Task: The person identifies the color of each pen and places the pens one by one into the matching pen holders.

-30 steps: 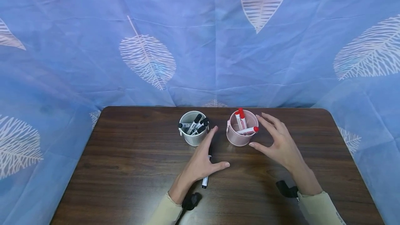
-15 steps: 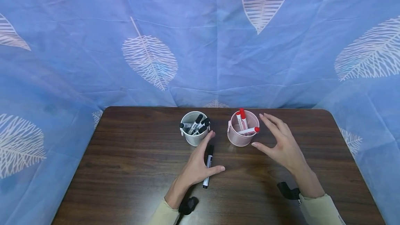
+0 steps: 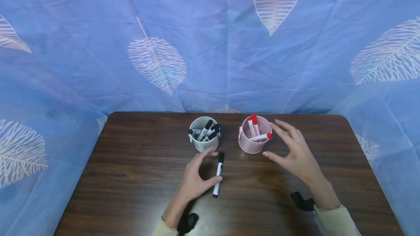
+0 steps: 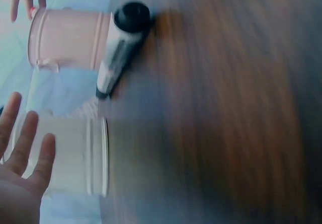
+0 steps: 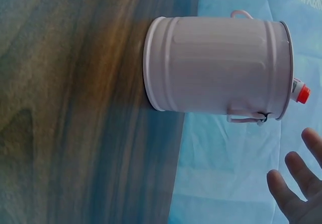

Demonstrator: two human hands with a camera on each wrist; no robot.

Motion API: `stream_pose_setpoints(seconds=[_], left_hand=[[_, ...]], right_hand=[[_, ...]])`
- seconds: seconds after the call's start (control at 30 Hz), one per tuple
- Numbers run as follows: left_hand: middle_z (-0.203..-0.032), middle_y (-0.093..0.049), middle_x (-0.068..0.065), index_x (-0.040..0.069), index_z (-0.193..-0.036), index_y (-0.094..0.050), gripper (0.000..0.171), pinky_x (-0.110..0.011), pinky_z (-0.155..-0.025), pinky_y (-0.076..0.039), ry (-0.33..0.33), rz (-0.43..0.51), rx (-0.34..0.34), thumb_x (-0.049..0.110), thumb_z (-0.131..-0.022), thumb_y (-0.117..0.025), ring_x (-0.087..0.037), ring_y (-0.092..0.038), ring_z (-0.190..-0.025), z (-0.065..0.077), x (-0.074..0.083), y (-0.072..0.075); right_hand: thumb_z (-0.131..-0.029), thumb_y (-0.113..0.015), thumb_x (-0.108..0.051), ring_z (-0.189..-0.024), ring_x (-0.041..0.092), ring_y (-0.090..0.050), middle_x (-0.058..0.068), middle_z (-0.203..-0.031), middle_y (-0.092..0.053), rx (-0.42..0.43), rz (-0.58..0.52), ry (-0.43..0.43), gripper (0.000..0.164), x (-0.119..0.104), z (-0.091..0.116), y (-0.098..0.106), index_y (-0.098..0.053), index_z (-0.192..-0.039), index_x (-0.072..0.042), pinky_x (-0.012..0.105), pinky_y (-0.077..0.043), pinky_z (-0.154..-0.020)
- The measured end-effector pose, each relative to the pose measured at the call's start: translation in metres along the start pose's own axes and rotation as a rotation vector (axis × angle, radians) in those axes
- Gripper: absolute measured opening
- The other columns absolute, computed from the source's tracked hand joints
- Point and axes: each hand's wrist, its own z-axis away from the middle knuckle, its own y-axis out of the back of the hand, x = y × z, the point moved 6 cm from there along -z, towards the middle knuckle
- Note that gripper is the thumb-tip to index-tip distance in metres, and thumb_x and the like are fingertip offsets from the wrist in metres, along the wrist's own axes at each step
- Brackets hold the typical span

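A black-capped marker [image 3: 218, 179] with a white barrel lies on the table, its cap end pointing away from me. My left hand [image 3: 193, 179] is just left of it, fingers spread and nothing in its grasp; in the head view the thumb tip overlaps the barrel. Behind that hand stands a white bucket [image 3: 206, 146] with several black-capped markers inside. My right hand [image 3: 296, 156] is spread beside the right side of a pink bucket [image 3: 251, 148], holding nothing. Red-capped markers [image 3: 259, 137] lean in the pink bucket. In the left wrist view, the marker [image 4: 118, 58] appears blurred.
The dark wooden table [image 3: 141, 192] has its far edge close behind both buckets. A blue cloth [image 3: 203, 57] with white leaf prints hangs behind and at the sides. A black wrist camera [image 3: 187, 223] sits under my left wrist, and another [image 3: 302, 201] beside my right.
My left hand has drawn back toward me and left, away from the white bucket, uncovering the black-capped marker. My right hand has stayed almost still beside the pink bucket.
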Motion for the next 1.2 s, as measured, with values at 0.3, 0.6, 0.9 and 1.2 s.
stream_pose_setpoints(seconds=[0.3, 0.6, 0.9, 1.2], left_hand=[[-0.124, -0.065, 0.001, 0.007, -0.147, -0.044, 0.087, -0.042, -0.096, -0.047, 0.054, -0.009, 0.137, 0.016, -0.073, -0.089, -0.019, -0.059, -0.117, 0.012, -0.018, 0.031], [-0.123, -0.066, 0.0, 0.011, -0.148, -0.043, 0.092, -0.046, -0.094, -0.048, 0.089, -0.03, 0.176, 0.007, -0.069, -0.09, -0.021, -0.06, -0.115, 0.015, -0.025, 0.04], [-0.122, -0.061, -0.003, 0.013, -0.147, -0.045, 0.09, -0.044, -0.09, -0.049, 0.139, -0.104, 0.252, 0.013, -0.07, -0.09, -0.021, -0.058, -0.11, 0.011, -0.031, 0.056], [-0.13, -0.051, -0.01, 0.022, -0.15, -0.041, 0.093, -0.044, -0.083, -0.047, 0.188, -0.182, 0.299, 0.025, -0.072, -0.09, -0.029, -0.054, -0.106, 0.001, -0.039, 0.066]], right_hand=[[-0.066, -0.094, -0.034, -0.132, 0.038, -0.04, 0.013, -0.15, -0.043, 0.016, 0.018, -0.008, 0.095, 0.0, 0.005, -0.001, -0.05, -0.147, -0.014, 0.058, -0.044, -0.098], [-0.081, -0.06, -0.073, -0.131, 0.04, -0.039, 0.015, -0.151, -0.042, 0.054, 0.008, 0.022, 0.088, -0.008, 0.004, 0.0, -0.055, -0.143, -0.011, 0.051, -0.042, -0.103], [-0.082, -0.064, -0.069, -0.131, 0.04, -0.039, 0.017, -0.149, -0.043, 0.075, -0.046, 0.075, 0.082, -0.023, 0.009, -0.007, -0.06, -0.138, -0.008, 0.016, -0.028, -0.107], [-0.084, -0.063, -0.067, -0.127, 0.033, -0.041, 0.013, -0.146, -0.047, -0.01, -0.099, 0.108, 0.075, -0.043, 0.019, -0.032, -0.061, -0.138, -0.015, 0.033, -0.038, -0.099]])
